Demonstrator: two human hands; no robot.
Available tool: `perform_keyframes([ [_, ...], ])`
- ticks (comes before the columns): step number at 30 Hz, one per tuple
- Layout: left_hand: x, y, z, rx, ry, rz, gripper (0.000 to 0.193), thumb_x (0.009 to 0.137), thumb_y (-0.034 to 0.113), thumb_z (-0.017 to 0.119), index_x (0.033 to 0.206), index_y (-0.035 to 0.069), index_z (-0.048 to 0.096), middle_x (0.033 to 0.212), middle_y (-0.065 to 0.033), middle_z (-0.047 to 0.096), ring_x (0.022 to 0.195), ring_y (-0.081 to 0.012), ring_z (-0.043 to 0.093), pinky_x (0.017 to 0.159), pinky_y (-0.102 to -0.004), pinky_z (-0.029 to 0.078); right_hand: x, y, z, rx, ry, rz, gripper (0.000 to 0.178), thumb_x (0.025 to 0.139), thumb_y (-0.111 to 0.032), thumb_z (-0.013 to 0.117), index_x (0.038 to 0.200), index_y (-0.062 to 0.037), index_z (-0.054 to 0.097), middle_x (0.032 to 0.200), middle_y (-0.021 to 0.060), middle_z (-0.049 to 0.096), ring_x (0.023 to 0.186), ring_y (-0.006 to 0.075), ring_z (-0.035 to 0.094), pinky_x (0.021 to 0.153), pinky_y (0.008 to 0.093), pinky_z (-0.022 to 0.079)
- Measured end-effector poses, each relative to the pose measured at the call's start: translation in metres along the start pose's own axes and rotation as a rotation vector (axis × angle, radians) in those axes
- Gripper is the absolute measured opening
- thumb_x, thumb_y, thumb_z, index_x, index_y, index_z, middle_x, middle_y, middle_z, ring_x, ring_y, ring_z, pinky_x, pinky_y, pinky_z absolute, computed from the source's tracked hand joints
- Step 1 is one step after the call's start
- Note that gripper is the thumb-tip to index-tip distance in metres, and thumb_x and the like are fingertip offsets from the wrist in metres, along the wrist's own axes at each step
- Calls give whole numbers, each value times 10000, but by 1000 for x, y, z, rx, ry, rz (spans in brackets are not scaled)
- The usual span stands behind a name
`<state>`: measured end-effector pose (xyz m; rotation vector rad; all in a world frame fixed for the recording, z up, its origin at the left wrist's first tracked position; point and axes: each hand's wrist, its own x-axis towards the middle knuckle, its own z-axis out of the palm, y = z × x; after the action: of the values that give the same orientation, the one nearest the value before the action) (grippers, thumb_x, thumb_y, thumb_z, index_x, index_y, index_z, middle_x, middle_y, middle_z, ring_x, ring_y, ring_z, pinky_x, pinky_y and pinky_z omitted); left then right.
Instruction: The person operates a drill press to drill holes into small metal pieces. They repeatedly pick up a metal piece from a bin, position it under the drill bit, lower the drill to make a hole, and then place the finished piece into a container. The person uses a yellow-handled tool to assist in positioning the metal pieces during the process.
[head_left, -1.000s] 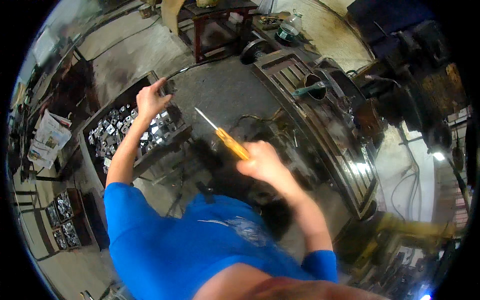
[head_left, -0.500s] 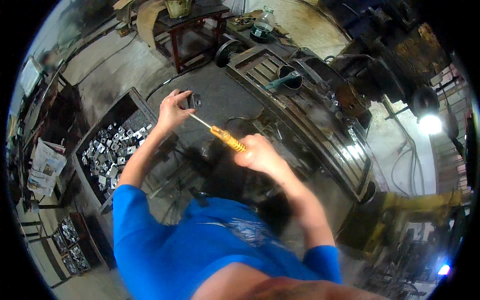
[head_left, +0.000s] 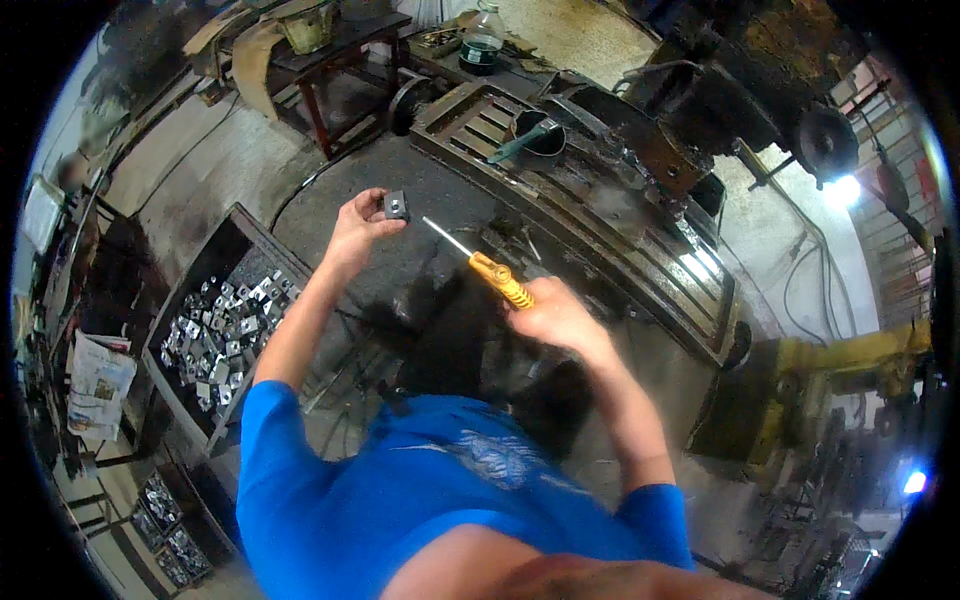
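Observation:
My left hand (head_left: 360, 230) grips a small dark metal block (head_left: 397, 205) between fingers and thumb, and a round hole shows in its face. My right hand (head_left: 552, 315) is closed round the ribbed handle of a yellow tool that looks like an air blow gun (head_left: 498, 277). Its long thin metal tube points up and left toward the block. A short gap separates the tube's tip from the block. The fingers of my right hand are partly hidden behind the wrist and handle.
At left stands a metal bin (head_left: 160, 352) with many small metal blocks. Ahead and right lies a long slotted machine table (head_left: 590, 225) carrying a green-handled brush (head_left: 525, 140). Beyond it are a jug of dark liquid (head_left: 481, 45) and a dark table (head_left: 345, 50). A lamp (head_left: 842, 190) shines at right.
The tube's tip has drawn away from the block as my right hand moved right and down. My left hand has turned the block so its holed face shows. The view has shifted.

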<state>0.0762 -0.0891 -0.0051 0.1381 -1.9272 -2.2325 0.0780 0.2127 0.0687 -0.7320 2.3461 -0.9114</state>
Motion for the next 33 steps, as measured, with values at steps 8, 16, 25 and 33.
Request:
perform_keyframes([
  [8,19,-16,30,-1,-100,-92,365,676,75,657,998,-31,521,814,-65,578,704,-154,582,698,-277,466,-25,27,-7,-41,3,-26,318,561,-273,522,648,33,533,630,261,507,584,402,523,525,427,405],
  [16,36,-18,100,-95,-410,-255,329,782,168,580,1037,-38,558,838,-72,601,582,-155,575,520,-261,474,-91,111,-46,-123,368,370,319,594,-309,560,652,4,589,688,229,583,666,349,606,597,417,479],
  [25,85,-7,231,53,-538,-277,328,794,248,643,963,-21,559,874,-70,601,617,-147,588,421,-217,426,-48,143,-125,-173,639,626,321,638,-271,540,785,2,623,752,197,635,721,318,636,697,382,503],
  [33,128,-3,307,1113,-393,538,451,575,382,775,752,5,605,679,-115,635,671,-265,631,579,-344,502,-92,161,-106,214,539,414,227,644,-188,554,627,35,590,528,129,568,395,144,538,403,278,434],
])
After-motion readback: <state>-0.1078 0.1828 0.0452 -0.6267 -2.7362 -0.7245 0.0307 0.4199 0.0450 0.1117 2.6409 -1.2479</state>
